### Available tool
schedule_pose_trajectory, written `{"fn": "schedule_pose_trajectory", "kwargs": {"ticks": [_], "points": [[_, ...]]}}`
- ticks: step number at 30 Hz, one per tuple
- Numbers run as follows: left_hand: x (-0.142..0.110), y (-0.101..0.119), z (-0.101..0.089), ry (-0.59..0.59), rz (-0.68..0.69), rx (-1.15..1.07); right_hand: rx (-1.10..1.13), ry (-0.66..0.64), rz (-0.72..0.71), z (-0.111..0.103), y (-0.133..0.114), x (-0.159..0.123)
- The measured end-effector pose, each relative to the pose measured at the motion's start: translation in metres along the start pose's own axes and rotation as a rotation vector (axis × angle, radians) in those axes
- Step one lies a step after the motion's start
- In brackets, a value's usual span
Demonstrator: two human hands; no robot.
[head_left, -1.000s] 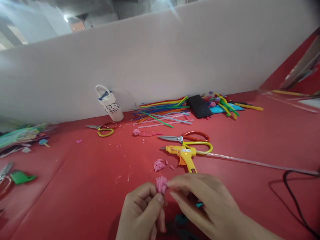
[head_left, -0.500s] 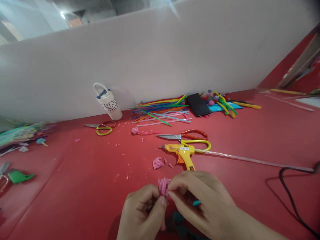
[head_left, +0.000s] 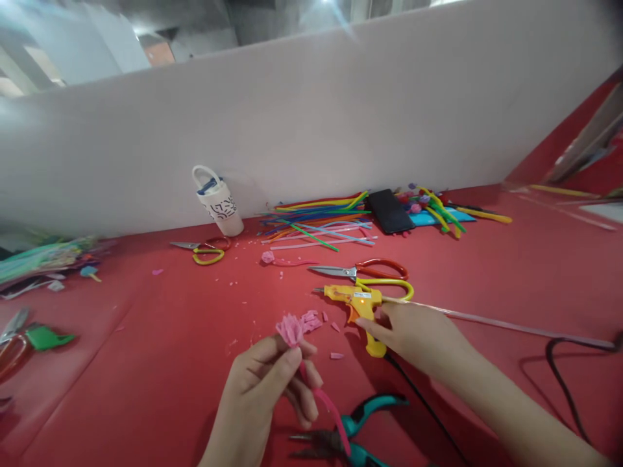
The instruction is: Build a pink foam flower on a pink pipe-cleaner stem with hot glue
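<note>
My left hand (head_left: 270, 386) pinches a small pink paper flower (head_left: 290, 328) on a pink stem (head_left: 327, 408) that hangs down past my fingers. My right hand (head_left: 413, 334) reaches out to the yellow glue gun (head_left: 357, 302) lying on the red table; its fingertips touch the gun's handle, fingers partly stretched. Pink paper scraps (head_left: 311, 320) lie just beyond the flower. Teal-handled pliers (head_left: 355, 428) rest on the table below my left hand.
Red-and-yellow scissors (head_left: 370, 275) lie behind the glue gun. Coloured strips (head_left: 316, 224), a black phone (head_left: 389, 211) and a white cup (head_left: 219, 202) sit by the white partition (head_left: 311, 123). A second pair of scissors (head_left: 204, 251) lies left; a black cable (head_left: 569, 383) runs at right.
My right hand let go of the pink flower and moved forward to the glue gun. My left hand kept the flower and shifted slightly left, uncovering the teal pliers.
</note>
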State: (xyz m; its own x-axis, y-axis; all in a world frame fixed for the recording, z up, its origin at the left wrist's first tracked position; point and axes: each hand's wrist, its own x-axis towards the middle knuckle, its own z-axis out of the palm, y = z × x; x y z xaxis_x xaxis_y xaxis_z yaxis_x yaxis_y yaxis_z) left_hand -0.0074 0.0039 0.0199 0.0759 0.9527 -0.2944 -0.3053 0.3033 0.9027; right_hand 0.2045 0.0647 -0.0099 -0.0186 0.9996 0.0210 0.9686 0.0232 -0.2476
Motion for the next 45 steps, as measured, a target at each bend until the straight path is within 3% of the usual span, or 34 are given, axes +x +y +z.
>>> {"fn": "schedule_pose_trajectory", "kwargs": {"ticks": [4,8,16,23,27,31,38,45], "points": [[0.003,0.001,-0.005,-0.007,0.019,-0.001,0.173,-0.038,0.049,0.018,0.001,0.009],[0.008,-0.001,-0.009,-0.037,-0.025,-0.052,0.477,-0.058,0.071,0.021,-0.002,0.01],[0.015,-0.001,-0.008,-0.039,0.027,-0.121,1.272,-0.156,0.11,-0.001,-0.016,-0.004],[0.017,-0.005,-0.009,-0.053,0.016,-0.092,1.551,-0.331,0.058,-0.016,-0.017,-0.017],[0.022,-0.005,-0.012,-0.027,0.001,-0.129,1.586,-0.456,-0.082,-0.022,-0.018,-0.024],[0.026,-0.005,-0.015,0.005,0.002,-0.137,1.517,-0.47,-0.038,-0.018,-0.022,-0.031],[0.025,-0.007,-0.013,0.016,-0.009,-0.108,1.234,-0.292,0.128,-0.009,-0.032,-0.043],[0.025,-0.009,-0.012,0.013,-0.015,-0.118,0.979,-0.131,0.044,-0.017,-0.041,-0.045]]}}
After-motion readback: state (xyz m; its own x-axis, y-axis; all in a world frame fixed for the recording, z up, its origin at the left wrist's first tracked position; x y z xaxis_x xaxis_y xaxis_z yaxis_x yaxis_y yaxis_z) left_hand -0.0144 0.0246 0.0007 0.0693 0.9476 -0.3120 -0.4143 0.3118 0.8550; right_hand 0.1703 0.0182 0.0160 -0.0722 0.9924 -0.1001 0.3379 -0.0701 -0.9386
